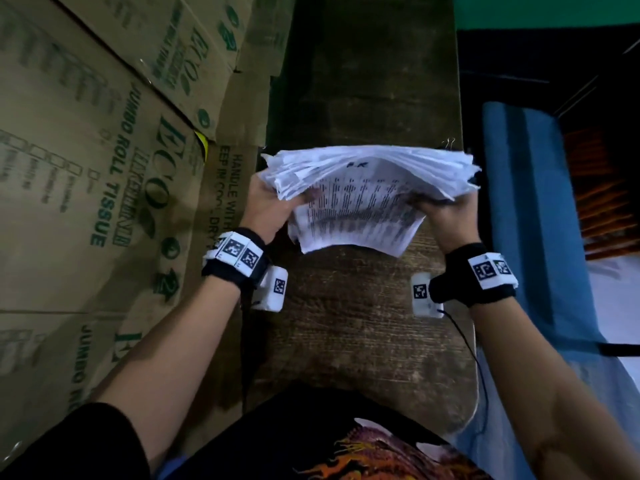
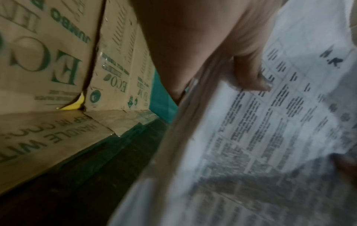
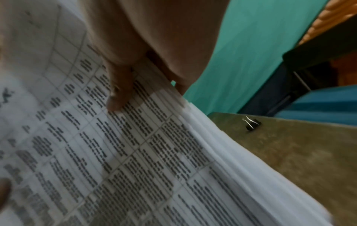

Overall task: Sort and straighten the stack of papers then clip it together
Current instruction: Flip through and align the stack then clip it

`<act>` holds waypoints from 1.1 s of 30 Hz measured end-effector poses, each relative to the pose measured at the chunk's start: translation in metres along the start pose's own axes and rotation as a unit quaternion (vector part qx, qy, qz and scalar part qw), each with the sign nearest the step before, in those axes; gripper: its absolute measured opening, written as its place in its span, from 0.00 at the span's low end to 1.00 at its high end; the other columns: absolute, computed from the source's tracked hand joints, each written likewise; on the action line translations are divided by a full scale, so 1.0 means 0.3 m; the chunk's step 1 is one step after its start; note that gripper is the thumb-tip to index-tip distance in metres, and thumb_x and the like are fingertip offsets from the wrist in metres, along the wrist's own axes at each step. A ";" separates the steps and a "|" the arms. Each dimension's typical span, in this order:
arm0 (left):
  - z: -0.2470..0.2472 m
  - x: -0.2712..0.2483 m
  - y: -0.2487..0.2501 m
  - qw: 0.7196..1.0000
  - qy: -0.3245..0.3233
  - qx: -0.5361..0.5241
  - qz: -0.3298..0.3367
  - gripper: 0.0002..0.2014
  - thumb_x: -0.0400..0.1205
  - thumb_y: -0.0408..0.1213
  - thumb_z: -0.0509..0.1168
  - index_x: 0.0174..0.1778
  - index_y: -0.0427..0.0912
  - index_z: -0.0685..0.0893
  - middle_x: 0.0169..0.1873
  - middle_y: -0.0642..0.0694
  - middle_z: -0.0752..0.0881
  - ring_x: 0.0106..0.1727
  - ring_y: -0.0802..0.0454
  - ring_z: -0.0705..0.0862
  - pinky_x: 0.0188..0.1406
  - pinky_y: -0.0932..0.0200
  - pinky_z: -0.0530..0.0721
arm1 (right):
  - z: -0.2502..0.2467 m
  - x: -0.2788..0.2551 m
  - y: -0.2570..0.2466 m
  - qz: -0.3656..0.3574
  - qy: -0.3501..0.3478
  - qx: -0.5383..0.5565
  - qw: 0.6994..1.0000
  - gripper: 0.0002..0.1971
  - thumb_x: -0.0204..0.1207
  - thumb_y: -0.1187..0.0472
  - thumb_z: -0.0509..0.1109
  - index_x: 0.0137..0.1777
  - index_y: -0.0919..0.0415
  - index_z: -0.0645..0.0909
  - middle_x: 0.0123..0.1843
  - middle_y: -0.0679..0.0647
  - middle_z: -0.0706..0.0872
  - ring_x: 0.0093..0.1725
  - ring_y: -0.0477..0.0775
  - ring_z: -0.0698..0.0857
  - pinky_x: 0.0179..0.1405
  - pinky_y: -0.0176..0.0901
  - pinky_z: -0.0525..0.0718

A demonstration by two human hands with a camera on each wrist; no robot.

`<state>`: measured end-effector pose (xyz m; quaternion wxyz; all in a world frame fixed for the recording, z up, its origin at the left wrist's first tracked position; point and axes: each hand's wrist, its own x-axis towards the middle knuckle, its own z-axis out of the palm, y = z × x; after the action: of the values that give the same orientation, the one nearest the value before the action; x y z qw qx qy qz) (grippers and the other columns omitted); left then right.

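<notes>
A thick stack of printed papers (image 1: 360, 199) is held up above the narrow wooden bench (image 1: 363, 323), its sheets fanned and uneven. My left hand (image 1: 273, 206) grips the stack's left edge, thumb on the top sheet (image 2: 257, 82). My right hand (image 1: 446, 216) grips the right edge, thumb pressed on the printed table (image 3: 117, 97). The top page (image 2: 270, 137) shows rows of text in a grid (image 3: 135, 152). A black binder clip (image 3: 252, 124) lies on the bench beyond the stack, just peeking out at the bench's right edge (image 1: 449, 143).
Cardboard tissue boxes (image 1: 104, 150) stand along the left of the bench (image 2: 48, 61). A blue surface (image 1: 540, 220) lies to the right, with a teal wall (image 3: 260, 53) behind. Bare bench runs between the stack and my body.
</notes>
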<state>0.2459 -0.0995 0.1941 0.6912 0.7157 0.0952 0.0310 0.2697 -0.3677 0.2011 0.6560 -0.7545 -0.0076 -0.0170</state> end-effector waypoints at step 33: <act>-0.198 -0.016 -0.074 0.996 0.022 0.018 -0.084 0.24 0.69 0.19 0.74 0.39 0.59 0.90 0.38 0.64 0.91 0.43 0.66 0.88 0.52 0.52 0.84 | -0.163 -0.048 0.118 0.135 -0.083 0.007 0.987 0.32 0.58 0.69 0.86 0.64 0.70 0.81 0.60 0.63 0.89 0.57 0.57 0.89 0.59 0.52 0.85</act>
<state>0.2286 -0.0412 0.1748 0.6762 0.7166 0.1702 -0.0130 0.2557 -0.4209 0.1722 0.6546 -0.7428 0.0401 0.1347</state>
